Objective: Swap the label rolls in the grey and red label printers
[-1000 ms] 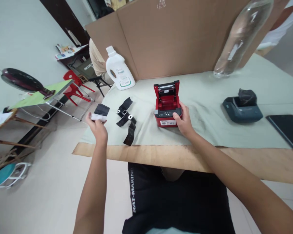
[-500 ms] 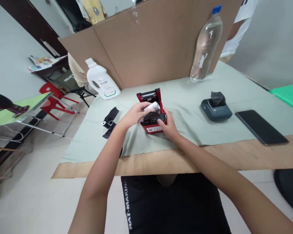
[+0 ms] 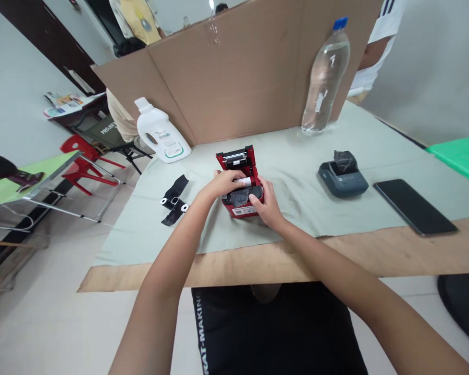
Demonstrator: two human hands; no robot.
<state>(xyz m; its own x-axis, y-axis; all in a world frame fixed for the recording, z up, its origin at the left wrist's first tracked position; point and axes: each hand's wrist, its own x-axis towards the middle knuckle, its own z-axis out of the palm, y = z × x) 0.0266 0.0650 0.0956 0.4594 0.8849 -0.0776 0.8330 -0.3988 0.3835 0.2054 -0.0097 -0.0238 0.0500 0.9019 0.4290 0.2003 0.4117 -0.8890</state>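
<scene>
A red and black printer [image 3: 244,210] sits on the cloth-covered table with its lid raised. Inside its compartment lies a white paper roll [image 3: 244,182], partly hidden by my left hand [image 3: 226,183], whose fingers are closed on it. A dark strip [image 3: 240,197] hangs from the roll over the printer's front. My right hand [image 3: 269,204] grips the printer's right side, thumb on the front top edge. To the left, small rolls with black strips [image 3: 175,202] lie on the cloth.
At the back stand a white jug [image 3: 164,133] and a clear bottle [image 3: 325,83] before a cardboard screen [image 3: 234,78]. On the right lie a dark small printer [image 3: 343,179] and a black phone [image 3: 415,207]. People are partly visible behind the screen.
My left hand has lowered the white roll into the printer's compartment, and the dark strip now lies over the front. My right hand still holds the printer's side.
</scene>
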